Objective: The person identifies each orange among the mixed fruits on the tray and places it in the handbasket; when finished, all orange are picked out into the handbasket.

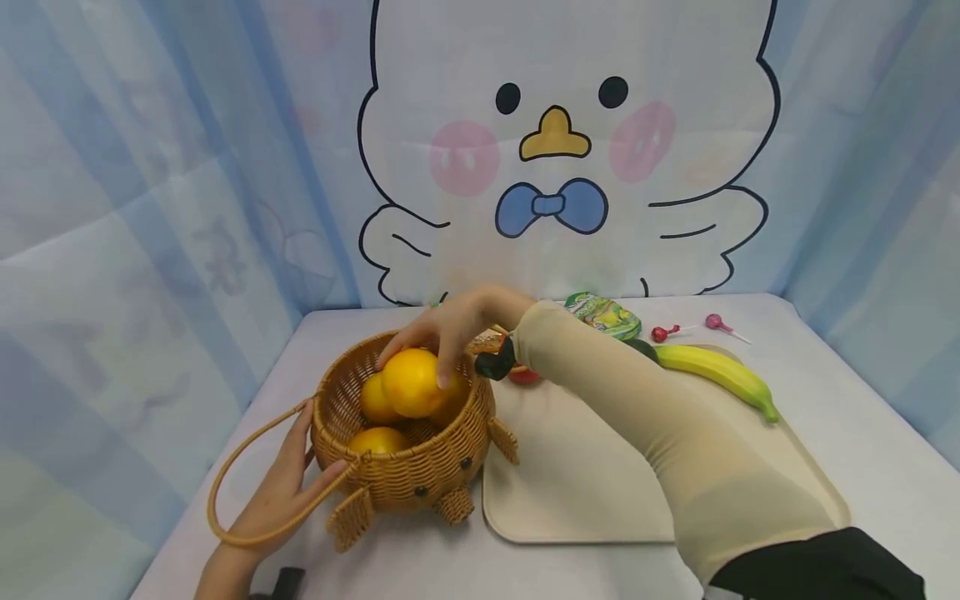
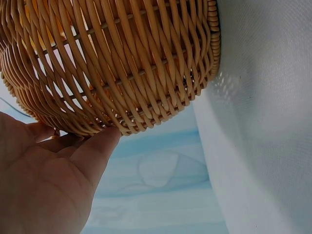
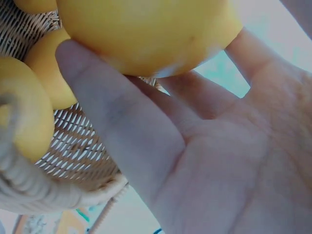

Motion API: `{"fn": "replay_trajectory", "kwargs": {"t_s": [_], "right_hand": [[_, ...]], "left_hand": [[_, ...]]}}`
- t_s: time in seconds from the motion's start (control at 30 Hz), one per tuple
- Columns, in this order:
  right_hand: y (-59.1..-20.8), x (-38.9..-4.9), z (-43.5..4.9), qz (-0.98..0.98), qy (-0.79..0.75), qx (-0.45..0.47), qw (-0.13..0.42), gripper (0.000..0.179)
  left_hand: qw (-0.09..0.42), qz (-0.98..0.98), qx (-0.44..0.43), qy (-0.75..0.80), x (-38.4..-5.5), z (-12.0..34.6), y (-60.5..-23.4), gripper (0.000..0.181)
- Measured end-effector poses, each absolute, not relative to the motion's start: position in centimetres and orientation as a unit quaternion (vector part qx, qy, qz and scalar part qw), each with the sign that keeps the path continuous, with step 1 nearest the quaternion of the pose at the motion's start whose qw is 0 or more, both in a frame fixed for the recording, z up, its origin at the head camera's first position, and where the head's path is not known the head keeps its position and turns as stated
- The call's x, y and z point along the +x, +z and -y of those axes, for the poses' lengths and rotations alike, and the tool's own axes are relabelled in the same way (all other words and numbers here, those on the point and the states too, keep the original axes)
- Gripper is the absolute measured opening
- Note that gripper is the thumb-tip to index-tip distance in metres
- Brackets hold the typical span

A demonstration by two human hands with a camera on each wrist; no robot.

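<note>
A round wicker basket (image 1: pixel 408 479) with an animal face and small flaps stands on the left of the table. My right hand (image 1: pixel 457 325) reaches over its rim and grips an orange (image 1: pixel 411 383), thumb and fingers on opposite sides. Below it in the basket lie other oranges (image 1: pixel 378 440); the right wrist view shows them beside the held orange (image 3: pixel 146 34). My left hand (image 1: pixel 277 492) holds the basket's left side, with the looped handle (image 1: pixel 217 492) hanging across it. In the left wrist view, its fingers touch the woven wall (image 2: pixel 122 63).
A beige tray (image 1: pixel 577 492) lies right of the basket, partly under my right forearm. On it rests a banana (image 1: pixel 720 375). Behind are a green patterned packet (image 1: pixel 603 315) and two lollipops (image 1: pixel 660 334). A red item (image 1: pixel 524 377) shows partly beside my wrist. Curtains hang around the table.
</note>
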State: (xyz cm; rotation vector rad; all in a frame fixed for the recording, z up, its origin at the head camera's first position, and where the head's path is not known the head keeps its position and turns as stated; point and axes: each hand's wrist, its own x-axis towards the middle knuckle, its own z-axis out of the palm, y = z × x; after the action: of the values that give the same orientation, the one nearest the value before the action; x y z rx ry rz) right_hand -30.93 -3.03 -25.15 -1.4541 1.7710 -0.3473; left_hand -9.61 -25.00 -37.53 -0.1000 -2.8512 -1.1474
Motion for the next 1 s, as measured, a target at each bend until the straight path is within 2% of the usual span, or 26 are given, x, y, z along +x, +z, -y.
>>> {"fn": "replay_trajectory", "kwargs": {"t_s": [0.1, 0.3, 0.57, 0.7, 1.0], "right_hand": [[-24.9, -31.0, 3.8, -0.704, -0.119, -0.572, 0.403, 0.080], [-25.6, -31.3, 5.1, -0.689, -0.133, -0.537, 0.470, 0.079], [-26.9, -31.7, 5.8, -0.691, -0.119, -0.496, 0.512, 0.081], [-27.4, -31.8, 6.2, -0.684, -0.107, -0.498, 0.522, 0.082], [-27.8, -32.4, 7.0, -0.691, -0.025, -0.523, 0.499, 0.077]], "left_hand": [[0.036, 0.927, -0.034, -0.372, -9.7, 25.1, -37.6, 0.087], [0.039, 0.926, -0.035, -0.375, -9.7, 25.0, -37.9, 0.086], [0.034, 0.926, -0.030, -0.374, -9.8, 24.9, -38.1, 0.086], [0.037, 0.926, -0.035, -0.373, -9.9, 24.9, -38.0, 0.086], [0.043, 0.927, -0.033, -0.372, -9.7, 25.2, -37.7, 0.087]]}}
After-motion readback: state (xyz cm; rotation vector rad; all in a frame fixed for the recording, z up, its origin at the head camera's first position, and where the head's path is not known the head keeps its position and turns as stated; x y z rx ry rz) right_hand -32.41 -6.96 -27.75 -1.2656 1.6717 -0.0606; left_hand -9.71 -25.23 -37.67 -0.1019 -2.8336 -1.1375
